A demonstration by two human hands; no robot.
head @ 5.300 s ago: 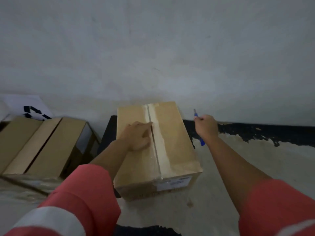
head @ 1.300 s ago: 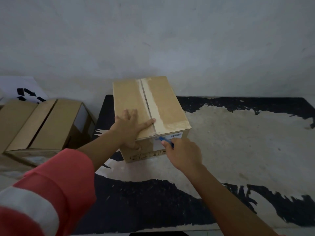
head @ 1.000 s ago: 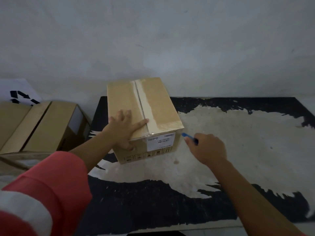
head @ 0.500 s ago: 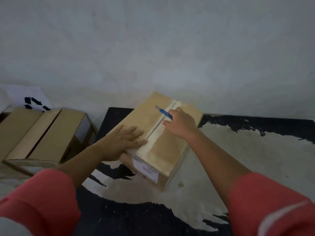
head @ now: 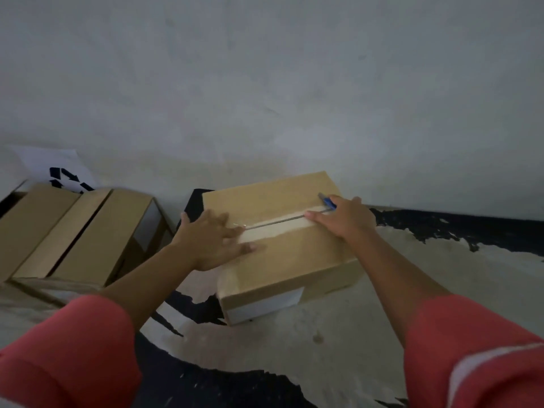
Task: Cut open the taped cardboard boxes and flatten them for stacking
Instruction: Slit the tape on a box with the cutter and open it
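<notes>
While the left hand (head: 210,240) presses flat, fingers spread, on the taped box (head: 282,245), the right hand (head: 344,217) grips a blue cutter (head: 329,201) at 2 o'clock on the seam.

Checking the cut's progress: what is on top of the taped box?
On the taped box: the left hand pressed flat, the right hand holding a blue cutter at the tape seam. The blade tip is hidden.

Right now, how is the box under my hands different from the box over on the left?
The taped box is closed, a pale tape strip along its top seam; the left box has a dark open gap between its flaps. The left hand and the right hand, gripping a blue cutter, rest on the taped box; nothing touches the left box. Both are plain brown cardboard.
</notes>
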